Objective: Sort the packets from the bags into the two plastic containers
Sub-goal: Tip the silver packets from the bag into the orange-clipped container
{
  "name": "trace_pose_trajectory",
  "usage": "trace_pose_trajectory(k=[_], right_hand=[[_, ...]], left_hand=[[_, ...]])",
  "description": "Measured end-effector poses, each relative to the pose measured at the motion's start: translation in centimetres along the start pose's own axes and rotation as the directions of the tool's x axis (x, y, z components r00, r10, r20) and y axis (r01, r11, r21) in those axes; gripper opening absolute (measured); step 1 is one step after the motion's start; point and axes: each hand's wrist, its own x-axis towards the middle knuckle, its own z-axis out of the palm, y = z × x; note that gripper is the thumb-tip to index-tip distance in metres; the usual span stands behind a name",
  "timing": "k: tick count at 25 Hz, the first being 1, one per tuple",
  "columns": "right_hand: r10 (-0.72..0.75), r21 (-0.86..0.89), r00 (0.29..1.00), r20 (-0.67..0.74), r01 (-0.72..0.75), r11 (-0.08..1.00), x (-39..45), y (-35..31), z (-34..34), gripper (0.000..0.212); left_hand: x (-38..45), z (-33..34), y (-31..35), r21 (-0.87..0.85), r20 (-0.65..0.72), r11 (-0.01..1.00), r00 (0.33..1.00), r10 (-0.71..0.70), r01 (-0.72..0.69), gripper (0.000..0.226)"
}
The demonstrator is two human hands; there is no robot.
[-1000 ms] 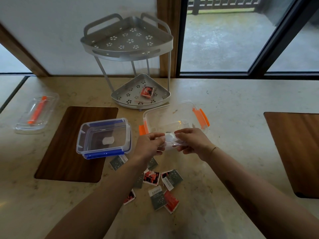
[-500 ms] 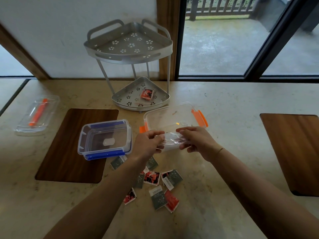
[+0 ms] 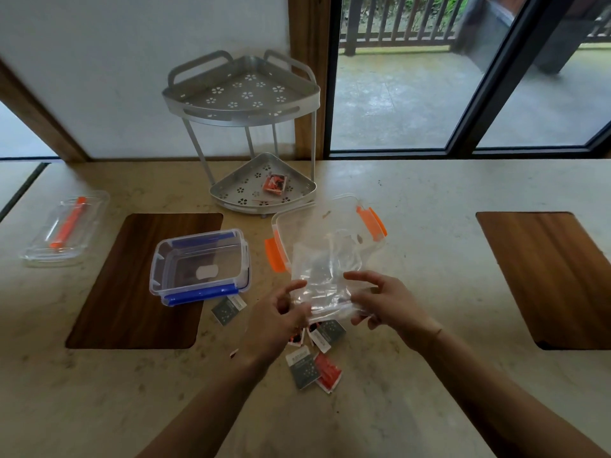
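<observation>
Packets (image 3: pixel 315 355), grey and red, lie scattered on the stone counter (image 3: pixel 413 375) nearest the person, under both hands. Just above them, the left hand (image 3: pixel 274 320) and right hand (image 3: pixel 385 302) each pinch a side of a clear, seemingly empty plastic bag (image 3: pixel 322 276). Best now, I judge, is to lay the bag aside clear of the pile, then sort by colour. Beyond stand the blue-clipped container (image 3: pixel 200 264) on the left and the orange-clipped container (image 3: pixel 330 223) on the right. Farther off, one red packet (image 3: pixel 273 185) sits on the rack's lower shelf (image 3: pixel 244 190).
</observation>
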Motion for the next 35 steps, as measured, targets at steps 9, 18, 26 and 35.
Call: trace_pose_trajectory(k=[9, 18, 26, 35], right_hand=[[-0.06, -0.046, 0.995, 0.081, 0.063, 0.997, -1.9, 2.7, 2.0, 0.055], [0.108, 0.191, 0.994, 0.012, -0.108, 0.976, -4.3, 5.2, 3.5, 0.073], [0.179, 0.104, 0.973, -0.149, -0.164, 0.981, -7.4, 8.3, 0.9, 0.031], [0.227, 0.092, 0.929, -0.294, -0.209, 0.974, -11.2, 14.2, -6.6, 0.014]], left_hand=[[0.5, -1.1, -2.8, -0.262, 0.129, 0.924, 0.959, -0.253, 0.279, 0.048], [2.7, -1.9, -3.7, -0.293, 0.023, 0.943, 0.988, -0.155, 0.155, 0.018], [3.2, 1.4, -3.8, -0.215, 0.1, 0.967, 0.988, -0.115, 0.135, 0.018], [4.4, 10.5, -3.4, -0.072, 0.232, 0.981, 0.959, -0.161, 0.182, 0.007]])
